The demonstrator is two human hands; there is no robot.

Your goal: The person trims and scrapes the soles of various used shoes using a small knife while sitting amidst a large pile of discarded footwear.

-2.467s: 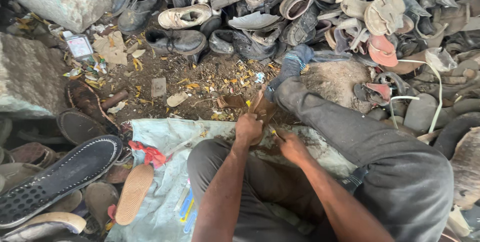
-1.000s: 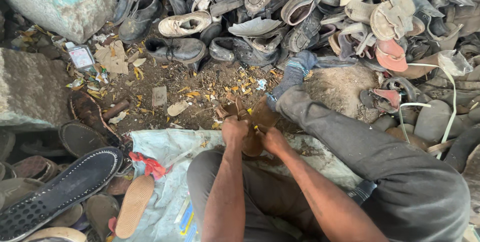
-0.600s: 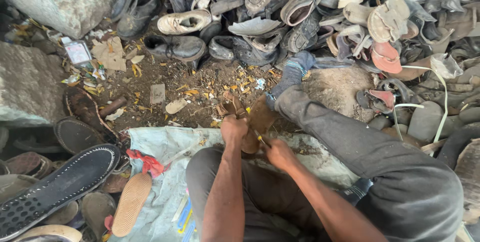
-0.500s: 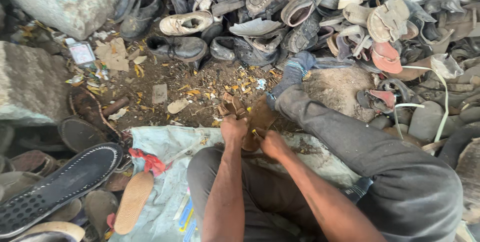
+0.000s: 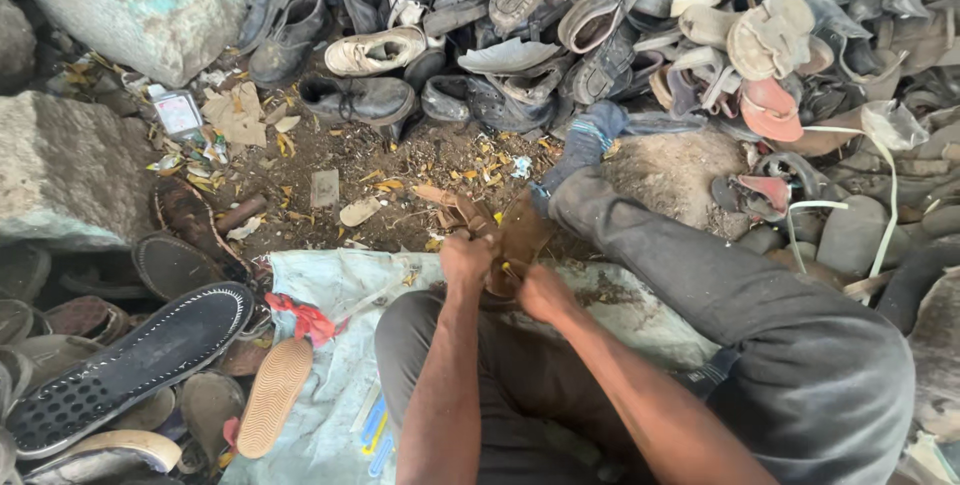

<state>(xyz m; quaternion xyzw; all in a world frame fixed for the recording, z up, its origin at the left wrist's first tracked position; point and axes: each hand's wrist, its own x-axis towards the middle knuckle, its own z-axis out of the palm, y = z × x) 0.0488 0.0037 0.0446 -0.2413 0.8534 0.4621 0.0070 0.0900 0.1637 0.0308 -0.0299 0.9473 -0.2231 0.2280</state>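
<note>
Your left hand (image 5: 466, 257) and your right hand (image 5: 541, 292) meet over the far edge of the pale sack (image 5: 340, 290) you sit on, both closed on a brown leather shoe piece (image 5: 518, 235). The fingers of your left hand are curled tight round its near left part, beside a short strap that juts toward the dirt. Your right hand grips the lower right edge of the piece with its fingers folded under, so you cannot tell how the fingertips lie there. The piece stands tilted between your knees, its broad brown flap rising above both hands, just beside your outstretched right leg in grey trousers (image 5: 720, 295). Beyond it lies bare ground (image 5: 400, 160) strewn with yellow scraps and bits of card. Across the far side runs a heap of worn shoes (image 5: 620, 25), among them a cream shoe (image 5: 375, 50) and a black lace-up shoe (image 5: 358, 100). Large grey stones (image 5: 70, 165) stand at the left. By the left edge of the sack lie a black sole with a dotted tread (image 5: 130, 365), a tan sole (image 5: 272, 395) and a scrap of red cloth (image 5: 300, 317).
</note>
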